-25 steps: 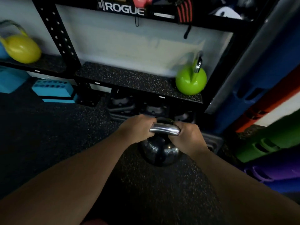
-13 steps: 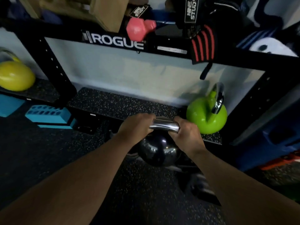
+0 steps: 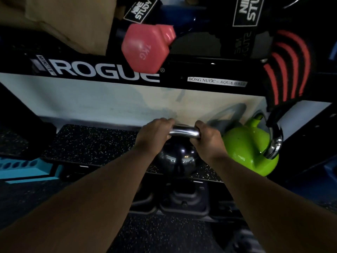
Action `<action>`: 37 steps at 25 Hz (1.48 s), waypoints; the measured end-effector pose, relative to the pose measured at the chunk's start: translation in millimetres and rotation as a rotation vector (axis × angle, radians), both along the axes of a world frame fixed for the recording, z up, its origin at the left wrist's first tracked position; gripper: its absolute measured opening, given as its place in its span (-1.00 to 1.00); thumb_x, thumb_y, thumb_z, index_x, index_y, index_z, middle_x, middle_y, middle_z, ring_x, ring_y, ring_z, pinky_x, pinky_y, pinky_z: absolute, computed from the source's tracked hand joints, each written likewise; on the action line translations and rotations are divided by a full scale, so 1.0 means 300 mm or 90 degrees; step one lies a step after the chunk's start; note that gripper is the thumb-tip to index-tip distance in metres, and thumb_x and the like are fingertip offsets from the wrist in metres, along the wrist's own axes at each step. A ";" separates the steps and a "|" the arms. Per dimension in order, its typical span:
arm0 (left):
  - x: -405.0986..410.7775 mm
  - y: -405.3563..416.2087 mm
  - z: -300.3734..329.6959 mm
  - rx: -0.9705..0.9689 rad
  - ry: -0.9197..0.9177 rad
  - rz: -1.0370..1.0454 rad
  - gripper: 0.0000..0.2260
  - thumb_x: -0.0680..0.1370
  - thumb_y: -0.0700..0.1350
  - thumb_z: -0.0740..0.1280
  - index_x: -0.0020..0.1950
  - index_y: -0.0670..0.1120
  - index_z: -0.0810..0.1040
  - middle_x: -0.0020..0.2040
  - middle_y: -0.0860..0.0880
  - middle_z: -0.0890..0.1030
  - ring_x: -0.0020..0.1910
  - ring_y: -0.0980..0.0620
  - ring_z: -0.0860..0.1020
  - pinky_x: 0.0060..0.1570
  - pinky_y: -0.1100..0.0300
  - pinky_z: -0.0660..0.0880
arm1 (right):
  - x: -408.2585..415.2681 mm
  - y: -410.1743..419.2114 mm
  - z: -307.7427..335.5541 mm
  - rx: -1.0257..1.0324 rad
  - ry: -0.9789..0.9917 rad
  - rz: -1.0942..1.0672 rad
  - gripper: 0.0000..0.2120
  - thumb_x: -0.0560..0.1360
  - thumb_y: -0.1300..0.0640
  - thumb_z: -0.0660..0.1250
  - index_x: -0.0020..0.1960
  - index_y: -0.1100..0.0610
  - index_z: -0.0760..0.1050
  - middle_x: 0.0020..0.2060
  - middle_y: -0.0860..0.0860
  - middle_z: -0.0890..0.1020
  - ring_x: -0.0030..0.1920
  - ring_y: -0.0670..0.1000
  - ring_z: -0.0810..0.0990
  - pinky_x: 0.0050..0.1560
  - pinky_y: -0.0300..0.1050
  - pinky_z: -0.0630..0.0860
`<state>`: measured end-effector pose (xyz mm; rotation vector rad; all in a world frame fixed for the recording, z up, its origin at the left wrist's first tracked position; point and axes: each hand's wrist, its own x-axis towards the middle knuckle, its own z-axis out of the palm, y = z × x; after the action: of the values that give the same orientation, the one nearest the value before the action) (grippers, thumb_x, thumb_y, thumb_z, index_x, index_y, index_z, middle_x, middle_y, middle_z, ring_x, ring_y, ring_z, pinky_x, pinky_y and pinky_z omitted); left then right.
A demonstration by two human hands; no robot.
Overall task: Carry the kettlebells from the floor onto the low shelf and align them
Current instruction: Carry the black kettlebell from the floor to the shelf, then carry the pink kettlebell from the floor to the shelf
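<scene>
**Black kettlebell at the front edge of the low shelf, both hands on its handle**

The black kettlebell (image 3: 177,161) sits at the front edge of the low shelf (image 3: 94,143), or just above it; whether its base touches the mat cannot be told. Its chrome handle (image 3: 184,132) runs left to right. The left hand (image 3: 155,136) is wrapped tight around the handle's left end, and the right hand (image 3: 207,136) is wrapped tight around the right end, leaving a short stretch of bare metal between them.

Just beside it on the right stands a green kettlebell (image 3: 249,152), on the same shelf, with its own chrome handle turned toward the right upright.

The shelf is topped with black rubber flecked with white, and most of its left part is bare. Behind it is a pale wall (image 3: 91,101) with a faint shadow of the green bell's handle. Above runs a black crossbeam (image 3: 109,70) lettered ROGUE, with a small white label to the right. On the upper level rest a pink dumbbell (image 3: 144,46) marked 1KG, a tan box (image 3: 63,21) and black wraps with red stripes (image 3: 288,66). Beneath the low shelf lie dark weights (image 3: 182,199), hard to make out. The floor (image 3: 164,234) is the same speckled black rubber. A turquoise block (image 3: 23,170) with a row of holes lies at the far left.
</scene>
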<state>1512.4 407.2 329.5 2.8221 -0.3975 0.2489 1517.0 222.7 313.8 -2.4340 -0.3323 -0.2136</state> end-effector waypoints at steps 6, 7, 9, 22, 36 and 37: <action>0.145 -0.007 -0.017 -0.068 0.054 -0.015 -0.83 0.51 -0.22 0.42 0.06 -0.17 0.50 -0.11 -0.11 0.60 -0.17 -0.08 0.59 -0.20 0.03 0.54 | 0.121 0.013 0.008 -0.035 0.107 -0.082 -0.89 0.43 0.21 0.35 -0.07 0.22 0.49 -0.28 0.10 0.57 -0.29 0.12 0.53 -0.38 -0.15 0.31; 0.157 -0.010 -0.026 -0.073 0.064 -0.002 -0.84 0.52 -0.21 0.41 0.05 -0.16 0.48 -0.12 -0.10 0.59 -0.20 -0.06 0.58 -0.25 0.06 0.52 | 0.126 0.012 0.011 -0.040 0.131 -0.084 -0.88 0.45 0.20 0.35 -0.05 0.21 0.49 -0.26 0.11 0.58 -0.29 0.12 0.55 -0.41 -0.16 0.33; 0.172 -0.010 -0.043 -0.086 0.087 0.014 -0.84 0.53 -0.20 0.40 0.03 -0.14 0.45 -0.13 -0.09 0.58 -0.23 -0.03 0.57 -0.31 0.14 0.44 | 0.128 0.017 0.017 -0.058 0.161 -0.082 -0.86 0.46 0.18 0.34 -0.01 0.20 0.49 -0.21 0.13 0.60 -0.22 0.15 0.59 -0.37 -0.16 0.39; -0.413 0.353 -0.030 -0.021 0.165 0.236 -0.20 0.39 -0.11 0.49 0.55 0.00 0.15 0.44 -0.15 0.36 0.43 -0.22 0.30 0.43 -0.15 0.16 | -0.170 0.250 0.146 -0.202 0.015 0.250 -0.44 0.41 -0.10 0.38 0.38 -0.10 0.34 0.25 0.07 0.49 0.32 0.17 0.39 0.32 0.10 0.34; -2.341 0.696 -0.448 0.011 0.621 0.513 -0.47 0.49 -0.10 0.35 0.46 0.07 0.34 0.46 -0.07 0.38 0.46 -0.13 0.31 0.40 -0.07 0.28 | -1.662 0.864 -0.439 -0.287 0.330 0.733 -0.58 0.51 -0.06 0.34 0.34 -0.06 0.40 0.07 -0.06 0.49 0.11 -0.01 0.48 0.01 -0.07 0.46; -2.476 0.676 -0.516 0.031 0.662 0.493 -0.45 0.49 -0.09 0.34 0.47 0.07 0.32 0.46 -0.07 0.38 0.46 -0.12 0.30 0.42 -0.06 0.28 | -1.786 0.855 -0.510 -0.319 0.360 0.728 -0.58 0.50 -0.06 0.35 0.33 -0.06 0.42 0.07 -0.05 0.51 0.07 -0.03 0.49 -0.01 -0.11 0.44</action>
<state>769.7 609.9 174.8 2.5428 0.8985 -1.0398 981.3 479.0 160.7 -2.2007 -1.5294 1.1248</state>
